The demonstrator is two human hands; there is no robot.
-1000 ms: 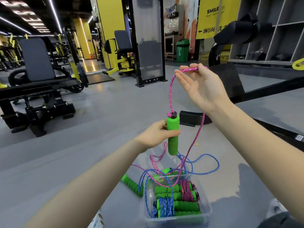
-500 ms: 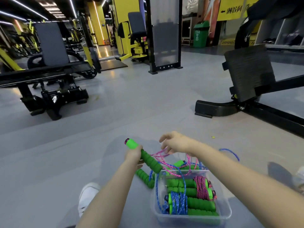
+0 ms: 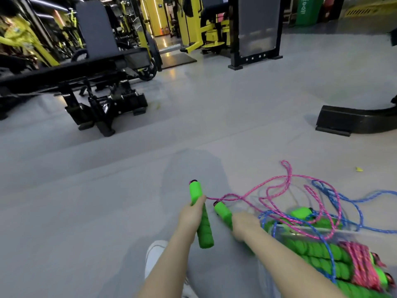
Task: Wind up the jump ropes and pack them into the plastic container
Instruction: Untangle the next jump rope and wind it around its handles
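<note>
A: Nearest the camera, what shows?

B: Two bare forearms reaching forward, and below them a white shoe [image 3: 153,258] on the grey gym floor [image 3: 86,211]. At the lower right sits the clear plastic container [image 3: 300,230], blurred, holding wound jump ropes with ribbed green foam handles [image 3: 318,252]; one bundle is wrapped in pink cord [image 3: 361,263].

A: And the hands?

B: The left hand [image 3: 190,216] is wrapped around a green foam handle [image 3: 200,214], which stands nearly upright with its dark cap at the top and its ribbed lower end sticking out below the fist. The right hand [image 3: 243,225] is curled around a second green foam handle [image 3: 223,212], just beside the first, cap pointing up and left. That hand is motion-blurred, so the exact finger placement cannot be told.

A: Where does the rope run?

B: The pink braided rope [image 3: 279,186] leaves the two handles and loops loosely across the floor and over the container's near rim. A blue braided rope [image 3: 352,203] lies tangled with it, trailing off to the right. Another green handle [image 3: 301,214] rests at the container's far edge.

A: Farther back?

B: A small yellow scrap [image 3: 359,169] on the floor, the black foot of a machine [image 3: 343,121] at right, a black weight bench [image 3: 71,65] at left, then yellow-framed gym machines [image 3: 206,29] behind.
</note>
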